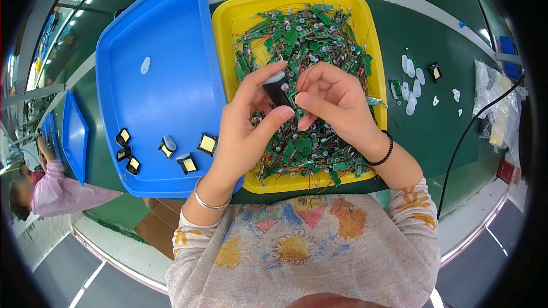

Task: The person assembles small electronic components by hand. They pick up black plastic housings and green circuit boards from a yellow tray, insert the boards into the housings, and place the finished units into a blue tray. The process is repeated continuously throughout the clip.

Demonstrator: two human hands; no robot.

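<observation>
Above the yellow tray, my left hand grips a small black plastic housing with a pale grey-white end, between thumb and fingers. Close against the housing's right side is a small green circuit board with a round, light-coloured part and thin wires. My right hand pinches at this board, its thumb and fingertips drawn together; the fingers partly hide the contact. Under both hands lies a heap of green circuit boards with red and black wires, filling much of the tray.
To the left, a blue tray holds several black housings and a white oval piece. White oval pieces and another black housing lie on the green table, right. Beyond are plastic bags and a black cable. Another person sits far left.
</observation>
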